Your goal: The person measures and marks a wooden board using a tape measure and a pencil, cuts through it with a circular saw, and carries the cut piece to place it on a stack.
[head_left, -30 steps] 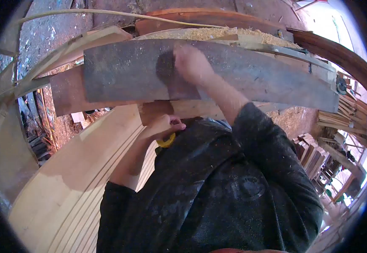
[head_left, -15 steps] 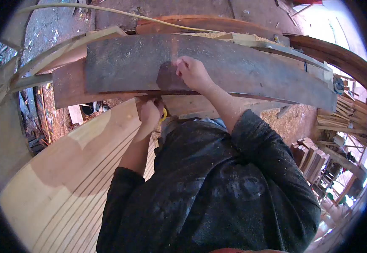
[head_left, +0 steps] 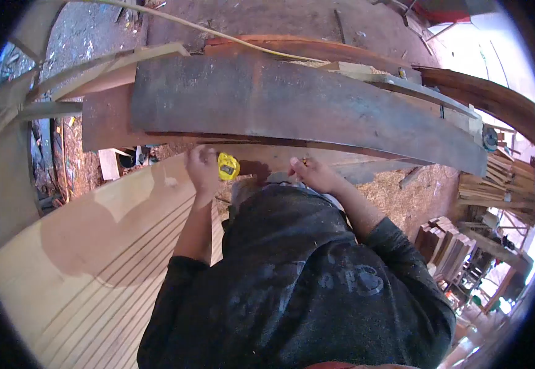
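My left hand (head_left: 202, 172) is closed at the front edge of the dark boards, with a yellow tape measure (head_left: 228, 166) at its fingers. The tape measure's case faces up. My right hand (head_left: 314, 174) is held close to my body, its fingers curled together. A small orange-brown tip shows at those fingers; what it belongs to is hidden. In front of both hands lies a long, dark, weathered board (head_left: 279, 101), on top of a second reddish-brown board (head_left: 104, 120) that sticks out at the left.
Pale grooved planks (head_left: 113, 246) stretch away at lower left. A yellow hose or cord (head_left: 218, 29) runs behind the boards. Curved timber (head_left: 483, 86) lies at the right, above stacked wood pieces (head_left: 446, 246). Sawdust (head_left: 396, 197) covers the ground at right.
My right hand has come off the dark board and back toward my body. My left hand has shifted slightly left, and the tape measure now shows in full.
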### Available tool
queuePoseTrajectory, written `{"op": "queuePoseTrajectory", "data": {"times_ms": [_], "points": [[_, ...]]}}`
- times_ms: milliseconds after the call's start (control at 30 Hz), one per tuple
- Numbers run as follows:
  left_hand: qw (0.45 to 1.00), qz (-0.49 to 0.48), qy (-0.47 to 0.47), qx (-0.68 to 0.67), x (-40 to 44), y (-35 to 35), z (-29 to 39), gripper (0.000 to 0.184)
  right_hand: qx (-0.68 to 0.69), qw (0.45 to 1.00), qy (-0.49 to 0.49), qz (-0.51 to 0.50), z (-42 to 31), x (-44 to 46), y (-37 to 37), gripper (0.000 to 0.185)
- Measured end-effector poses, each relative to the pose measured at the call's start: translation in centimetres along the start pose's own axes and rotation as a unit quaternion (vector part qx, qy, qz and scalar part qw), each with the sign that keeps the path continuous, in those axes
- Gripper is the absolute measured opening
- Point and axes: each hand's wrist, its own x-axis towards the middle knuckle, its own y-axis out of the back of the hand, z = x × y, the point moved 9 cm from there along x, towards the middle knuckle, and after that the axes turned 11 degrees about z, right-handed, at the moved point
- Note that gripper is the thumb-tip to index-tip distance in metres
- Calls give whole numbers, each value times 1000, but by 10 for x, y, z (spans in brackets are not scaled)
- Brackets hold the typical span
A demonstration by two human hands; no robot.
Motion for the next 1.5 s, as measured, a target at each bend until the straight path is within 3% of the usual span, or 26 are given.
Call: {"op": "queuePoseTrajectory", "data": {"times_ms": [33, 67, 133, 167, 233, 333, 367, 567, 867, 967, 1067, 1100, 1267, 1433, 1500], "points": [[987, 111, -114, 21, 11, 20, 4, 24, -65, 995, 48, 56, -8, 13, 12, 56], [985, 156, -62, -37, 35, 31, -42, 26, -131, 981, 92, 110, -18, 23, 23, 57], [962, 252, 39, -97, 62, 62, -66, 29, -85, 993, 38, 75, -71, 27, 40, 53], [943, 304, 87, -102, 70, 87, -47, 30, -63, 996, 13, 57, -93, 36, 45, 50], [930, 362, 12, -65, 96, 116, -24, 31, 16, 997, 43, 60, -112, 76, 47, 42], [930, 362, -62, 9, 125, 132, 31, 32, 78, 983, 128, 100, -156, 129, 51, 32], [937, 344, -33, -53, 135, 130, 41, 32, 91, 975, 163, 119, -171, 143, 52, 29], [938, 317, -99, 102, 164, 110, 71, 34, 60, 955, 211, 202, -185, 214, 49, 26], [928, 319, -149, 121, 164, 99, 80, 34, 10, 954, 196, 225, -187, 206, 46, 20], [935, 308, -126, 127, 167, 98, 78, 34, -55, 939, 289, 180, -193, 150, 18, 21], [927, 314, -146, 144, 166, 97, 77, 33, -50, 960, 237, 139, -173, 128, -1, 20], [928, 314, -144, 141, 166, 96, 76, 33, -17, 979, 158, 129, -160, 144, 1, 22], [934, 309, -135, 123, 166, 97, 76, 33, -1, 947, 214, 241, -194, 209, 54, 24], [936, 312, -123, 111, 166, 96, 76, 32, -116, 934, 269, 206, -180, 136, 9, 22], [934, 313, -121, 120, 165, 97, 73, 32, -89, 941, 290, 151, -159, 94, -20, 19]]}}
